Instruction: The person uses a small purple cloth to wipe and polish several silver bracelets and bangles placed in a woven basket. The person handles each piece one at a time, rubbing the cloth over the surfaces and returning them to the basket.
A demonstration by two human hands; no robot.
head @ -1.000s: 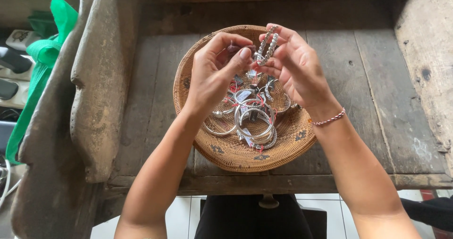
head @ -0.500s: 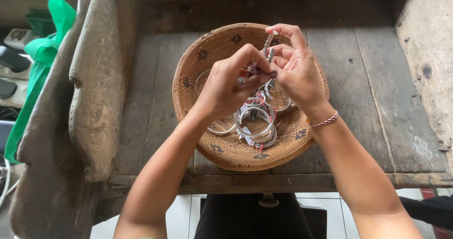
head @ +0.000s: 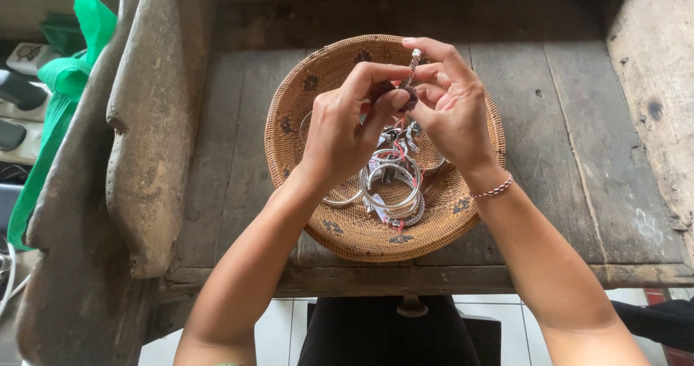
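Holding: both hands meet above a round woven basket (head: 325, 225) and share one small piece of silver jewellery (head: 414, 59).
Left hand: the left hand (head: 345, 131) comes in from the lower left, thumb and forefinger pinched together on a small dark bead (head: 406, 98) at the lower end of the piece; the other fingers curl loosely beneath.
Right hand: the right hand (head: 455, 113) comes in from the lower right, its fingertips closed on the thin silver stem, whose tip pokes up just above the forefinger.
Right wrist: a thin red-and-white braided bracelet (head: 494, 189) circles it.
Jewellery piece: it stands nearly upright between the two sets of fingertips, over the far half of the basket and clear of the heap below.
Basket contents: a heap of silver bangles (head: 391, 189) lies in the middle, several rings overlapping, with thin red threads running among them; smaller silver bits sit just behind, partly hidden by the hands.
Basket: tan weave with small dark flower marks around the wall, resting on a worn grey wooden table (head: 571, 156), near its front edge.
Left side: a thick weathered wooden board (head: 148, 142) rises beside the table; beyond it hangs a green fabric strap (head: 69, 77).
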